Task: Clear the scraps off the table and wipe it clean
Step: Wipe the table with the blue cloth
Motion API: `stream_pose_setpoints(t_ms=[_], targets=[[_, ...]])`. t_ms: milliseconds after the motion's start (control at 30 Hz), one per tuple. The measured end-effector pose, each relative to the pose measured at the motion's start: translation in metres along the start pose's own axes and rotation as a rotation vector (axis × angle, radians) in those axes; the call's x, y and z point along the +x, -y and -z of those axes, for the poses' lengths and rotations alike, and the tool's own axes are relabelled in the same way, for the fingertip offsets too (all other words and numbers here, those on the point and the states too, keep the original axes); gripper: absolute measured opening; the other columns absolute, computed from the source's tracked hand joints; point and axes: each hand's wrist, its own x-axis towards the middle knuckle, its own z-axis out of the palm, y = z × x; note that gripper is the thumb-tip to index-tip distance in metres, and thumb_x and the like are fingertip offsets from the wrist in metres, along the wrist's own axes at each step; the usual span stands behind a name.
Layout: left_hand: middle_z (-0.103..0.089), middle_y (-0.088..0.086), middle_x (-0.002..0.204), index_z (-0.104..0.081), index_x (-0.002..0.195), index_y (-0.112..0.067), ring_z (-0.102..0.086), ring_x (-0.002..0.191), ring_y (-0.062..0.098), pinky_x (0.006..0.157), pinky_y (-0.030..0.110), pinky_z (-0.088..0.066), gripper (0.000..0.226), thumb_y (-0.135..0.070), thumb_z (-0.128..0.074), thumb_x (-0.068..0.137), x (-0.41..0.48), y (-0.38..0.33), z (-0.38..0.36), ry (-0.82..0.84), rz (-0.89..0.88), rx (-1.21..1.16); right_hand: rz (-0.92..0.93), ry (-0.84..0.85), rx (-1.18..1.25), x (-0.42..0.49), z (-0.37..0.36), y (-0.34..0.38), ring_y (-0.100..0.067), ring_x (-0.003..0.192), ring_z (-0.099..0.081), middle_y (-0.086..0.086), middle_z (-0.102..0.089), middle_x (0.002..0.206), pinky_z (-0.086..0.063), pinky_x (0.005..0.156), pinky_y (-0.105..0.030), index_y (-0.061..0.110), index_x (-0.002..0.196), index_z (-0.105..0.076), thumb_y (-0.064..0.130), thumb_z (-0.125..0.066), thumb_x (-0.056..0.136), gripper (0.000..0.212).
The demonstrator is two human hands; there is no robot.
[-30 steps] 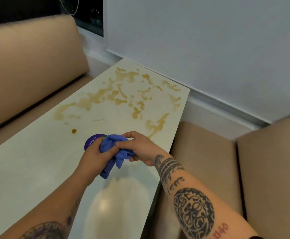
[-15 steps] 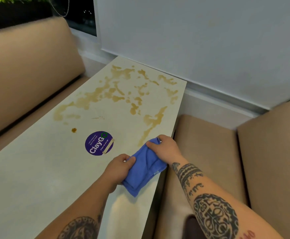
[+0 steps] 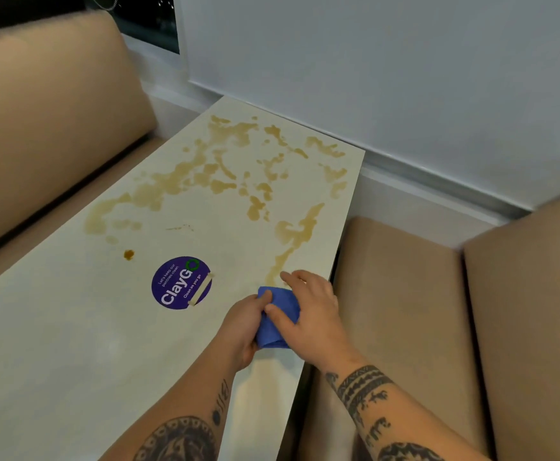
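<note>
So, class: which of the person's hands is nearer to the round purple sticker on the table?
Left. The left hand grips the blue cloth just right of the purple sticker; the right hand lies beyond the cloth, by the table edge.

soft blue cloth (image 3: pixel 278 314) on a smooth, faintly glossy cream bench (image 3: pixel 56 344); glossy purple sticker (image 3: pixel 181 282); wet-looking brown stains (image 3: pixel 205 174); matt tan upholstered seats (image 3: pixel 405 311).

Both forearms are bare, no sleeves in view. The left forearm (image 3: pixel 185 424) carries a dark round patterned tattoo, small marks at its one o'clock. The right forearm (image 3: pixel 368 397) shows black banded tattoos, glyph-like marks towards five o'clock
</note>
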Motion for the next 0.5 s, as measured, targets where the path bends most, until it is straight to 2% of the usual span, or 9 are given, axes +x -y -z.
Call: stream_pose_setpoints(t_ms=[67, 133, 167, 233, 267, 333, 367, 400, 500], targets=[[-0.075, 0.014, 0.114, -0.066, 0.126, -0.009, -0.072, 0.105, 0.029, 0.078, 0.042, -0.058, 0.040, -0.038, -0.045, 0.107, 0.004, 0.002, -0.005, 0.074, 0.058, -0.081, -0.044, 0.128, 0.009, 0.002, -0.014, -0.003, -0.014, 0.142, -0.027, 0.008, -0.032, 0.155, -0.026, 0.120, -0.038, 0.031, 0.154, -0.033, 0.060, -0.042, 0.098, 0.065], [-0.074, 0.016, 0.114, -0.068, 0.121, -0.010, -0.071, 0.104, 0.030, 0.082, 0.043, -0.056, 0.048, -0.045, -0.037, 0.108, 0.008, 0.002, -0.005, 0.081, 0.096, -0.116, -0.073, 0.084, 0.088, 0.005, -0.031, -0.013, -0.017, 0.137, -0.036, 0.004, -0.040, 0.151, -0.031, 0.117, -0.039, 0.024, 0.153, -0.036, 0.040, -0.049, 0.103, 0.055], [-0.075, 0.015, 0.112, -0.069, 0.117, -0.010, -0.072, 0.101, 0.029, 0.084, 0.043, -0.056, 0.049, -0.045, -0.035, 0.108, 0.012, 0.002, -0.001, 0.037, 0.057, -0.045, -0.115, 0.026, 0.130, 0.008, -0.037, -0.018, -0.018, 0.136, -0.039, 0.002, -0.043, 0.148, -0.032, 0.117, -0.039, 0.021, 0.152, -0.039, 0.031, -0.052, 0.103, 0.052], [-0.075, 0.005, 0.111, -0.072, 0.108, -0.017, -0.070, 0.100, 0.022, 0.090, 0.042, -0.055, 0.035, -0.037, -0.043, 0.107, 0.021, 0.001, 0.013, -0.149, -0.150, 0.274, -0.272, -0.038, 0.177, 0.019, -0.047, -0.026, -0.020, 0.143, -0.032, 0.000, -0.036, 0.155, -0.026, 0.121, -0.037, 0.017, 0.156, -0.030, 0.030, -0.052, 0.103, 0.059], [-0.074, -0.001, 0.111, -0.072, 0.107, -0.021, -0.068, 0.101, 0.019, 0.093, 0.040, -0.053, 0.027, -0.032, -0.048, 0.104, 0.027, 0.000, 0.025, -0.273, -0.284, 0.420, -0.349, -0.011, 0.131, 0.024, -0.053, -0.029, -0.021, 0.150, -0.020, -0.001, -0.023, 0.163, -0.019, 0.124, -0.038, 0.016, 0.159, -0.018, 0.036, -0.049, 0.103, 0.067], [-0.071, -0.003, 0.112, -0.070, 0.113, -0.023, -0.063, 0.106, 0.018, 0.094, 0.038, -0.050, 0.021, -0.025, -0.053, 0.101, 0.037, -0.002, 0.053, -0.457, -0.505, 0.681, -0.412, 0.067, -0.120, 0.031, -0.068, -0.030, -0.027, 0.155, 0.010, -0.001, 0.011, 0.168, 0.000, 0.124, -0.047, 0.014, 0.159, 0.009, 0.052, -0.036, 0.103, 0.081], [-0.070, 0.000, 0.113, -0.070, 0.116, -0.020, -0.061, 0.110, 0.021, 0.095, 0.039, -0.049, 0.023, -0.021, -0.053, 0.100, 0.043, -0.004, 0.069, -0.528, -0.611, 0.835, -0.395, 0.083, -0.217, 0.032, -0.077, -0.028, -0.030, 0.153, 0.016, -0.002, 0.018, 0.166, 0.004, 0.123, -0.052, 0.013, 0.158, 0.014, 0.055, -0.031, 0.103, 0.082], [-0.070, 0.003, 0.117, -0.070, 0.118, -0.015, -0.059, 0.115, 0.024, 0.098, 0.041, -0.048, 0.026, -0.018, -0.052, 0.099, 0.050, -0.004, 0.085, -0.569, -0.694, 1.001, -0.372, 0.077, -0.260, 0.030, -0.086, -0.025, -0.032, 0.154, 0.014, -0.007, 0.015, 0.167, 0.002, 0.123, -0.055, 0.010, 0.157, 0.012, 0.055, -0.027, 0.103, 0.081], [-0.060, 0.007, 0.140, -0.066, 0.128, -0.009, -0.043, 0.139, 0.029, 0.114, 0.046, -0.035, 0.042, -0.026, -0.043, 0.097, 0.067, -0.003, 0.116, -0.500, -0.767, 1.329, -0.342, 0.048, -0.293, 0.026, -0.107, -0.024, -0.038, 0.152, -0.018, -0.017, -0.024, 0.164, -0.021, 0.120, -0.058, 0.003, 0.157, -0.021, 0.055, -0.023, 0.099, 0.078]])
